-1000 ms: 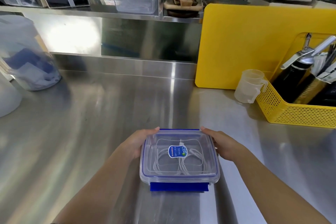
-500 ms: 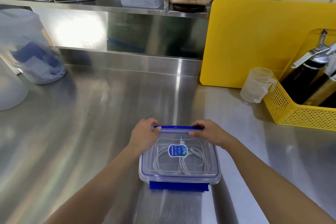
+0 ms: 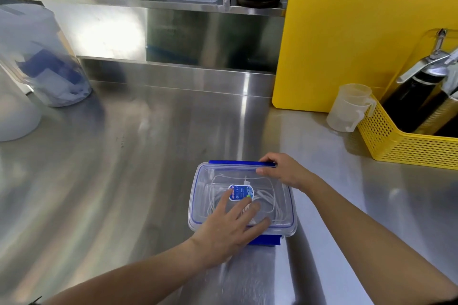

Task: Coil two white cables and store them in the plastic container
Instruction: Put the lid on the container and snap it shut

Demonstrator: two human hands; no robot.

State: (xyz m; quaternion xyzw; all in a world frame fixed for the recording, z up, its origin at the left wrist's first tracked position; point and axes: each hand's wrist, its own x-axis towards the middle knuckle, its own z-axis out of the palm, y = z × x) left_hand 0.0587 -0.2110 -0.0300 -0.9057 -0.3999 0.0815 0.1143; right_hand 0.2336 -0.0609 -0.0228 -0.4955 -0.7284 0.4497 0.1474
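Since the earlier frame the left hand (image 3: pixel 224 226) has left the far edge of the box and now lies flat on the near half of the lid (image 3: pixel 272 195), while the right hand (image 3: pixel 282 171) has stayed at the far rim.

Largest first: the steel counter (image 3: pixel 148 181) carries everything, and it is bare around the box, so there is room to press straight down. Against the back wall leans a yellow cutting board (image 3: pixel 347 44), with a yellow basket (image 3: pixel 401 146) of bottles and a clear measuring cup (image 3: pixel 349 111) to the right, all well apart from the work.

The plastic container (image 3: pixel 195 220) sits near the counter's front edge, lid on. Left-hand fingers (image 3: pixel 224 202) are spread wide and flat, gripping nothing — a posture that reads as weighting the lid so it seats and the box does not slide. Right-hand fingers (image 3: pixel 266 170) are curled over the blue far latch (image 3: pixel 235 162), lightly closed on it, probably to snap it down. The blue near latch (image 3: pixel 266 240) still juts outward from the rim, so I judge it unfastened.

Smallest: the white cables (image 3: pixel 270 202) lie looped inside, seen through the lid beneath a small blue label (image 3: pixel 240 192) — stored already; only the latching seems left.
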